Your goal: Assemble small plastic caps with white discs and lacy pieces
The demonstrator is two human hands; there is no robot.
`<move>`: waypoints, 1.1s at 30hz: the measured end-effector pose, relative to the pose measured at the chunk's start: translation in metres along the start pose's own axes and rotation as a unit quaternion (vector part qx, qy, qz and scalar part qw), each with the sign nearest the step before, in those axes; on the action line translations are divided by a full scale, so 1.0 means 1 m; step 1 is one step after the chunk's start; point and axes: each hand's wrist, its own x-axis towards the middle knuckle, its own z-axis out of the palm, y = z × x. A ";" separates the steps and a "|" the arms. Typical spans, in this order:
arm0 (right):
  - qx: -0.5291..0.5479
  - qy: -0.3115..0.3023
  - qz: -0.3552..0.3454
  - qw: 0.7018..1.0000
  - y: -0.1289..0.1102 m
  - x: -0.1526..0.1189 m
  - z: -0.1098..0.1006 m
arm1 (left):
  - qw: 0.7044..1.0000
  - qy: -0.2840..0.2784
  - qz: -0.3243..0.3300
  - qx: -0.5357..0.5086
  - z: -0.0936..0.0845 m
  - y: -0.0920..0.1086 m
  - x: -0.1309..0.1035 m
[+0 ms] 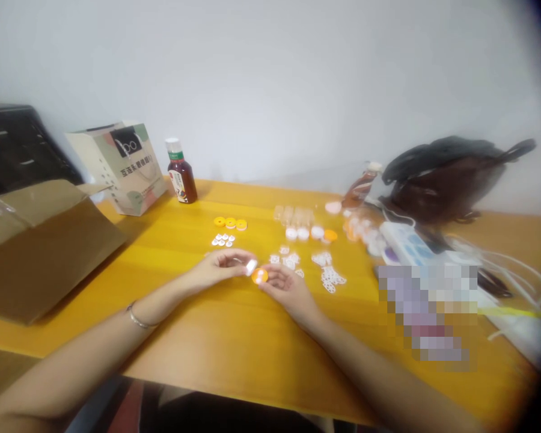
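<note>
My left hand [228, 264] pinches a small white round cap-like piece [251, 267] between thumb and fingers. Right beside it, my right hand [286, 288] grips an orange disc [260, 276] with white spots inside. The two pieces are close together; whether they touch I cannot tell. Behind the left hand lie several small white discs with raised centres [223, 240] and a row of three yellow rings [230, 223]. White lacy plastic pieces [291, 260] lie beyond the right hand, with more lacy pieces [332, 278] to their right.
Clear tubes [294, 216], white round pieces [303, 233] and an orange disc [330, 236] sit further back. A dark red bottle [183, 174], paper bag [133, 171] and cardboard box [40, 246] stand left. Cables [518, 273], a power strip [408, 243] and a dark bag [442, 180] crowd the right.
</note>
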 end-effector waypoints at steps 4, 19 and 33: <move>-0.003 -0.002 -0.004 1.000 0.003 0.001 0.001 | 0.997 -0.011 0.040 0.068 0.006 0.004 -0.003; 0.012 -0.013 -0.003 1.000 0.009 0.000 0.001 | 0.937 -0.014 0.148 0.318 0.023 0.022 -0.014; 0.051 -0.029 0.031 0.998 0.007 0.000 0.001 | 0.930 -0.004 0.147 0.338 0.025 0.016 -0.015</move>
